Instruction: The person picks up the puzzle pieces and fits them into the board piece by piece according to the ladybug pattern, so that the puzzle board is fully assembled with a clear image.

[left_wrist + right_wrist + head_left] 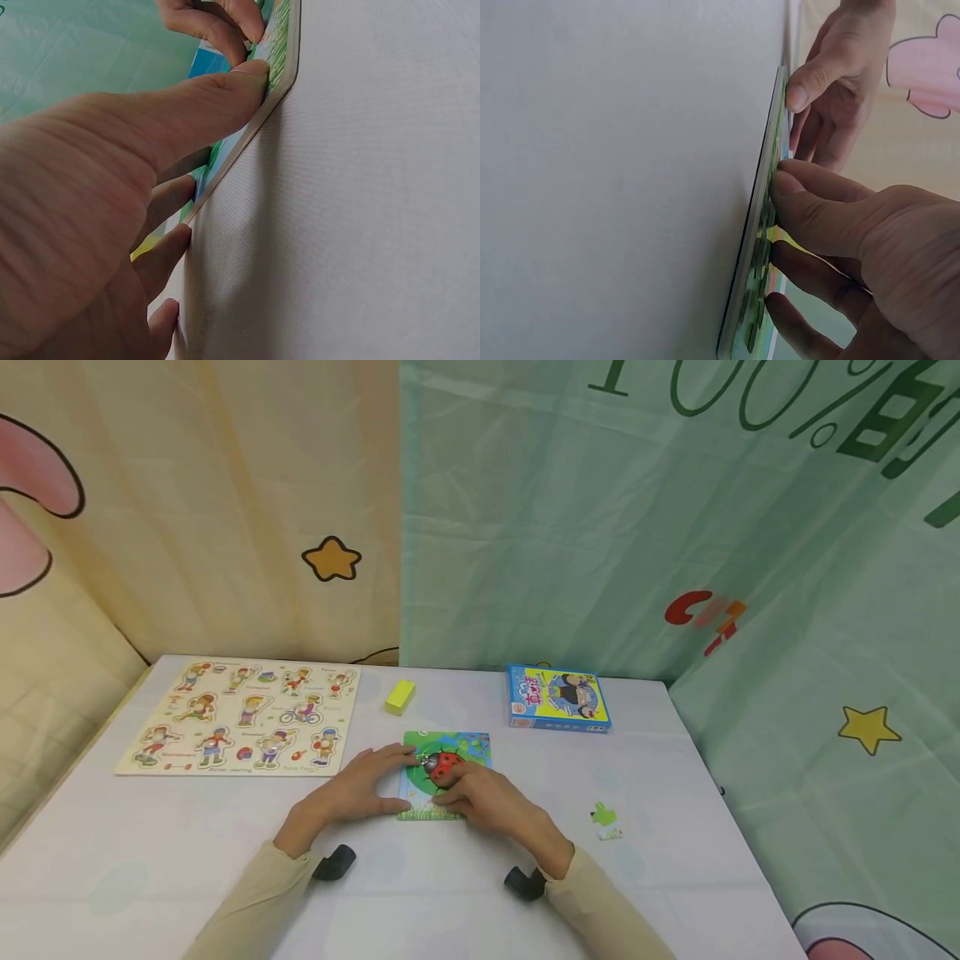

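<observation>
A small jigsaw puzzle [415, 806] with a red ladybug on green lies flat in its tray in the middle of the table. My left hand [366, 787] rests along its left side; the thumb touches the lower left corner, and the fingertips lie along the edge. My right hand [483, 793] is over the lower right of the picture. Its thumb and index finger pinch a puzzle piece [775, 214] at the surface, mostly hidden by the fingertips. Its other fingers rest on slightly raised green pieces [756, 300].
Loose green puzzle pieces [604, 817] lie to the right. Behind are a yellow block [400, 697] and a blue and yellow box [559, 699]. A wooden board with sports figures [240, 718] lies at the back left. Curtains [525, 527] hang behind the table.
</observation>
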The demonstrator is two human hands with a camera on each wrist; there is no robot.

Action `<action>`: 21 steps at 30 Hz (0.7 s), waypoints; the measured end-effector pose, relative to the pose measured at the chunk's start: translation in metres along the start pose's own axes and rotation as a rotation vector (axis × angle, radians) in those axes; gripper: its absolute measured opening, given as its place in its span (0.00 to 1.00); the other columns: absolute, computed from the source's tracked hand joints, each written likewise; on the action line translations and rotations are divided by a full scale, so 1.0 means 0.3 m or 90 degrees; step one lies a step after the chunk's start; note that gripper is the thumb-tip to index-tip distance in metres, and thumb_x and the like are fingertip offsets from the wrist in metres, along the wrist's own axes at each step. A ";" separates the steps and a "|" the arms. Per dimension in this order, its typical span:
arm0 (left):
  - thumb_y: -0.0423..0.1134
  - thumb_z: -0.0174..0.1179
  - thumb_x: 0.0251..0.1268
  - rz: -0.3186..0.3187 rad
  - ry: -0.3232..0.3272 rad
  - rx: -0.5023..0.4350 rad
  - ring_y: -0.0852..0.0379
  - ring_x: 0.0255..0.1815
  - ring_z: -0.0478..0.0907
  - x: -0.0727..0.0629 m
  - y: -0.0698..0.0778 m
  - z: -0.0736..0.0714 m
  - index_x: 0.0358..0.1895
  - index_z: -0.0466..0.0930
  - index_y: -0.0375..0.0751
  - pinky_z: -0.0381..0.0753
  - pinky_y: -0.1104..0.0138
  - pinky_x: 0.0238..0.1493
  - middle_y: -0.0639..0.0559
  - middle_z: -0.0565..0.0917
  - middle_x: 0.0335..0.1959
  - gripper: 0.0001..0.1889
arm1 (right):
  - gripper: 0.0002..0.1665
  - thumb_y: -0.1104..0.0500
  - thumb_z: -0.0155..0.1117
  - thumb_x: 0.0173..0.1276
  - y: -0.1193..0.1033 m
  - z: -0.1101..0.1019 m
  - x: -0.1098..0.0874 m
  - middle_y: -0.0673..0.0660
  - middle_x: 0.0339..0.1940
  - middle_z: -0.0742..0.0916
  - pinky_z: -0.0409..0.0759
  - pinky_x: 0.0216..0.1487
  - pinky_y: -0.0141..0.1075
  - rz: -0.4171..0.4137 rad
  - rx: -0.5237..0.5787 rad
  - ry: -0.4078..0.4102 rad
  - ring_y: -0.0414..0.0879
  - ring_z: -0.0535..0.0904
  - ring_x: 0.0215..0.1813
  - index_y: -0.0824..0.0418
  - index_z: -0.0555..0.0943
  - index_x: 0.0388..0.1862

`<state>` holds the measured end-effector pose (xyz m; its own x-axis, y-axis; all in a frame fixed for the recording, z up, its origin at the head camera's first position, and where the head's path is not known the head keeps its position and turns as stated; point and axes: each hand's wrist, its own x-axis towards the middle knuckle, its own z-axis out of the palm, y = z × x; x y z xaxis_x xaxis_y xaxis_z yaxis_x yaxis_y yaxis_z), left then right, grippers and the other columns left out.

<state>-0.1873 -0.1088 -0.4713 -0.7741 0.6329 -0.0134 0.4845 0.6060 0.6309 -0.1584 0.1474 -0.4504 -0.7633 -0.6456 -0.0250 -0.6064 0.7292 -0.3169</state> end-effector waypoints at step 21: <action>0.51 0.70 0.61 0.020 0.017 0.014 0.38 0.78 0.59 -0.007 0.010 0.000 0.69 0.73 0.44 0.50 0.38 0.78 0.43 0.68 0.75 0.34 | 0.18 0.62 0.66 0.71 0.084 -0.029 -0.089 0.51 0.63 0.84 0.77 0.68 0.43 -0.066 0.119 0.020 0.46 0.78 0.67 0.56 0.85 0.59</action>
<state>-0.1842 -0.1082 -0.4694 -0.7694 0.6382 0.0272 0.5166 0.5967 0.6141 -0.1552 0.1851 -0.4495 -0.7070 -0.7057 0.0460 -0.6330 0.6026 -0.4860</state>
